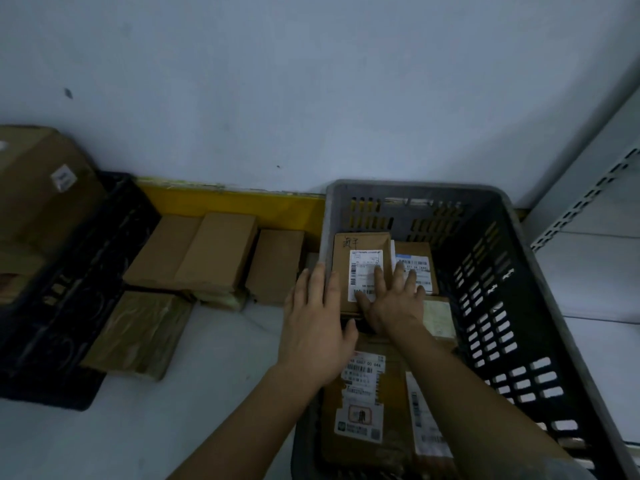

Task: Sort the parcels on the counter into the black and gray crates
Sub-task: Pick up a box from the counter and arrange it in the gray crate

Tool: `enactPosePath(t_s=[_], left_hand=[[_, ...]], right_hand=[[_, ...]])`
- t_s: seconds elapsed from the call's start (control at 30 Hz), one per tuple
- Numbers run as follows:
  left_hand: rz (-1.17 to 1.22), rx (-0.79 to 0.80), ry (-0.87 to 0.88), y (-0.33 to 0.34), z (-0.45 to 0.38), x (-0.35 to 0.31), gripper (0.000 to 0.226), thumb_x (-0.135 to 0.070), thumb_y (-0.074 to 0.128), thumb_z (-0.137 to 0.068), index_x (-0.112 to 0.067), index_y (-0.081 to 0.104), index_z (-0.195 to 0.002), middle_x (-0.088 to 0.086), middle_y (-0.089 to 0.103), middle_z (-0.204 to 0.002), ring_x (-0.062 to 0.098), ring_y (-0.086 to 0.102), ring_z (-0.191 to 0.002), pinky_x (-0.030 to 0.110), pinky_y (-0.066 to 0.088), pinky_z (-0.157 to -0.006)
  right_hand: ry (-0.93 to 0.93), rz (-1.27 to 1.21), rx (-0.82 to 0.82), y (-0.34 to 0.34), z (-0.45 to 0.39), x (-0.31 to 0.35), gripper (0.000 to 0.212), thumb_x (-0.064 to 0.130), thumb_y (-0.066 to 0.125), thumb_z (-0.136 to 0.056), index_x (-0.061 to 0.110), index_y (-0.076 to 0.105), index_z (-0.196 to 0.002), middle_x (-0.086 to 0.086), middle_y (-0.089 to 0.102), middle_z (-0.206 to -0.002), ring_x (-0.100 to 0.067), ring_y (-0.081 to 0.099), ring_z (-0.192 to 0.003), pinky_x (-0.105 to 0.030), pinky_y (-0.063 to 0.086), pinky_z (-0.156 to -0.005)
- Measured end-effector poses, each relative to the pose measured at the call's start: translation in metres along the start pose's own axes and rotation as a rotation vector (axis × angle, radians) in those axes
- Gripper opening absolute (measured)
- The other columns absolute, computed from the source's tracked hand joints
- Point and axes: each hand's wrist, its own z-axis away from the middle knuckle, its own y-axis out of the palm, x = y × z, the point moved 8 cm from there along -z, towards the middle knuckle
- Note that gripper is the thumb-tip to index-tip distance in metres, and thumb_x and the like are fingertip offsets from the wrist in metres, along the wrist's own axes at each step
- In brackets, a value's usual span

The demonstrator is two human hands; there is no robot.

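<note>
Nearest the camera, two bare forearms reach forward over the pale desk [194, 393] toward the far wall. Going from the left: a black slatted plastic crate [69, 289] stands at the desk's left edge with large brown cardboard boxes [38, 188] in it; beside it lies a flat parcel wrapped in glossy brown tape [138, 334], and behind that a row of plain brown cardboard parcels [211, 254] rests against the yellow strip at the wall's foot. These still wait to be sorted. Right of them, the left hand [315, 320] lies with straight fingers over the near-left rim of the gray perforated plastic crate [519, 306], gripping nothing. Inside that crate the right hand [391, 299] presses flat, fingers spread, on a small brown cardboard parcel with a white barcode label [360, 268], which lies on top of other labelled parcels. Judging by their look, these cartons are stiff and probably light, with faces that give little purchase to a flat palm; the taped one is likely slicker. Each seems best taken across its short sides, thumb opposing fingers, rather than by the label, which could peel or tear.
</note>
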Motion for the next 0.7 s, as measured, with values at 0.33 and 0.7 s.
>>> enactPosePath(t_s=[0.33,0.7], left_hand=[[0.072,-0.096,-0.102,-0.030,0.010,0.062,0.088,-0.078,0.015,-0.102,-0.025,0.005,-0.172,0.008,-0.006,-0.180,0.028,-0.005,-0.165,0.056,0.004,-0.132],[-0.104,-0.061,-0.173,-0.044,0.036,0.230,0.085,-0.070,0.030,-0.103,-0.021,0.013,-0.171,0.015,0.009,-0.178,0.039,0.008,-0.162,0.062,0.012,-0.129]], right_hand=[[-0.047,-0.210,-0.452,-0.104,0.058,0.005,0.077,0.071,0.015,-0.108,0.028,0.019,-0.172,-0.014,0.002,-0.181,-0.037,0.000,-0.166,-0.059,0.011,-0.133],[-0.208,-0.139,-0.554,-0.135,0.122,0.164,0.081,0.074,0.008,-0.106,0.030,0.020,-0.172,-0.013,0.001,-0.181,-0.037,-0.005,-0.167,-0.059,0.007,-0.134]])
